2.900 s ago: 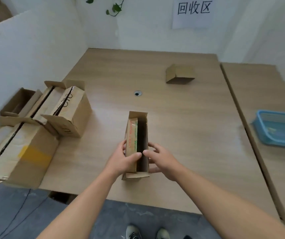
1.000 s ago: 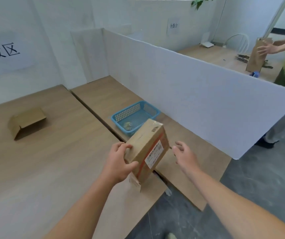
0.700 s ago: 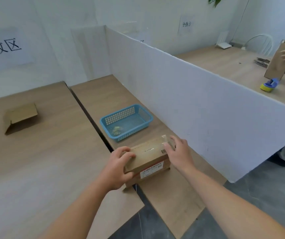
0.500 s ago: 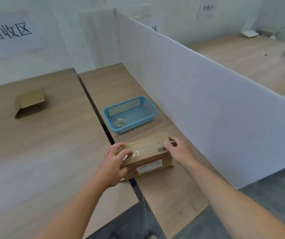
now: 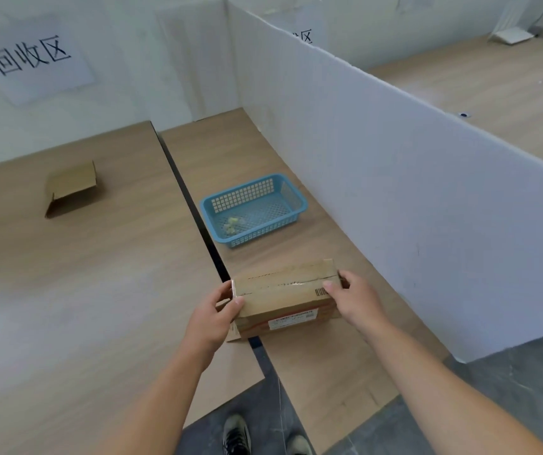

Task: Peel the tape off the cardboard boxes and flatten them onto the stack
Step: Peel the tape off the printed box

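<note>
A blue basket [image 5: 247, 197] sits on a wooden table [image 5: 329, 372], near a tall white board [image 5: 427, 192]. A paper sign [image 5: 38, 57] hangs on the wall. A dark shoe [image 5: 237, 435] stands on the grey floor [image 5: 509, 389].

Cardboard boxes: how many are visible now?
2. A taped box held by the left hand and right hand; a second box farther on the left table. Others may be out of view.

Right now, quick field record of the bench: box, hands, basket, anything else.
box: taped cardboard box, closed, lying on the wooden table by the gap
left hand: grips the box's left end
right hand: grips the box's right end, thumb beside the barcode
basket: blue basket beyond the box, pale scraps inside
other: small open carton, far left
</note>
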